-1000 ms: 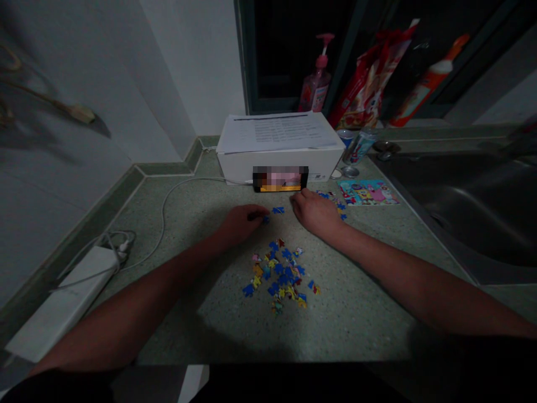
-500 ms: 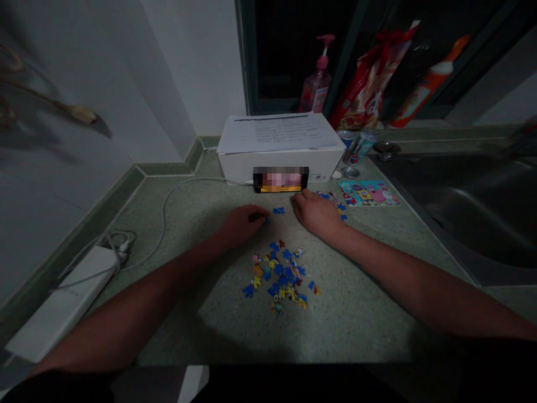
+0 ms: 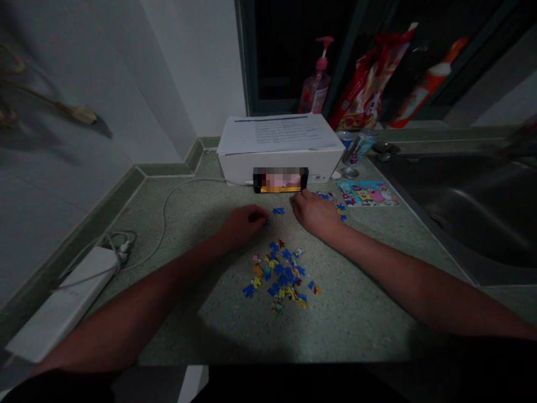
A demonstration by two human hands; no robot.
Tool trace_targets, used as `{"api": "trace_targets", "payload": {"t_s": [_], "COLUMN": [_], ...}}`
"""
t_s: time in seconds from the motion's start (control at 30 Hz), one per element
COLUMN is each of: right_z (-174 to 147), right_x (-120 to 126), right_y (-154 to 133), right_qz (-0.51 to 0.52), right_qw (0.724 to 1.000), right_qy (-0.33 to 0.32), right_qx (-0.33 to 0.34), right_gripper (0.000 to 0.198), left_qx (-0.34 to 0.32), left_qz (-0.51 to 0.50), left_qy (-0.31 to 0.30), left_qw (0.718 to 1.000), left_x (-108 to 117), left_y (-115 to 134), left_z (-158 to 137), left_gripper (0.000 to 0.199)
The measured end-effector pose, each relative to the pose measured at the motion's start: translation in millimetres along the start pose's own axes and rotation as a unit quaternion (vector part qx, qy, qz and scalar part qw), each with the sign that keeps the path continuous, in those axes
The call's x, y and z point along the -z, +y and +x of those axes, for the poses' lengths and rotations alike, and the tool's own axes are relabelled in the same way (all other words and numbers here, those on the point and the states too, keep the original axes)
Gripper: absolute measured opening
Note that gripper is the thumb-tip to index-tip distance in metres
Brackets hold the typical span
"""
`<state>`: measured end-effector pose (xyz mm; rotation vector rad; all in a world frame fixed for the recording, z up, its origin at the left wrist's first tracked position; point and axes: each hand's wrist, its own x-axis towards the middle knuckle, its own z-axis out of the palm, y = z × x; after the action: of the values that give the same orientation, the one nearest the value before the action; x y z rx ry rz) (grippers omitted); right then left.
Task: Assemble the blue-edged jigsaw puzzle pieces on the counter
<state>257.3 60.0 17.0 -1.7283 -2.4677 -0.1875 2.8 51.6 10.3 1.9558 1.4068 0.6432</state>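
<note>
My left hand [image 3: 245,224] is closed in a pinch on a small blue puzzle piece [image 3: 266,222], low over the countertop. Just right of its fingertips lies a blue puzzle piece or joined pair [image 3: 278,211]. My right hand [image 3: 315,212] rests on the counter near the phone, fingers curled downward; whatever they may hold is hidden. Beside and partly behind it are several puzzle pieces [image 3: 341,210]. A loose heap of blue and yellow puzzle pieces [image 3: 285,274] is spread on the counter between my forearms.
A phone [image 3: 287,182] leans against a white box [image 3: 235,165] with printed paper on top. Right of it lie a colourful picture card [image 3: 369,193] and a can [image 3: 361,148]. The sink [image 3: 470,207] is at right, a white power strip [image 3: 67,302] with cable at left.
</note>
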Motion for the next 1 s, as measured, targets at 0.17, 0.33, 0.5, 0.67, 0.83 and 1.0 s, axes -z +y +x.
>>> {"api": "trace_targets", "payload": {"t_s": [0.17,0.33,0.5,0.67,0.83,1.0], "right_z": [-3.0,-12.7,-15.2,-13.8,-14.5,-14.4], "right_x": [2.3,5.7,3.3,-1.6,-2.8,0.2], "right_y": [-1.8,-15.5,-24.8,-22.3,-21.1,-17.6], "right_qz": [0.037,0.157,0.203,0.198,0.189,0.191], "right_qw": [0.999,0.983,0.972,0.970,0.970,0.973], "right_qy": [0.037,0.052,0.039,0.048,0.053,0.051], "right_qx": [0.014,0.083,0.107,0.129,0.143,0.120], "right_gripper": [0.033,0.030,0.031,0.026,0.030,0.027], "left_qx": [0.022,0.030,0.061,0.064,0.056,0.015], "left_qz": [-0.029,-0.068,-0.102,-0.132,-0.126,-0.055], "left_qy": [0.010,0.019,0.025,0.023,0.019,0.026], "left_qw": [0.999,0.997,0.993,0.989,0.990,0.998], "left_x": [0.3,0.1,-1.9,-5.7,-8.0,-8.4], "left_y": [-1.0,-1.1,1.9,3.2,0.2,-1.2], "left_z": [1.8,1.7,-0.4,-0.6,0.0,-1.9], "left_gripper": [0.010,0.009,0.009,0.008,0.010,0.017]}}
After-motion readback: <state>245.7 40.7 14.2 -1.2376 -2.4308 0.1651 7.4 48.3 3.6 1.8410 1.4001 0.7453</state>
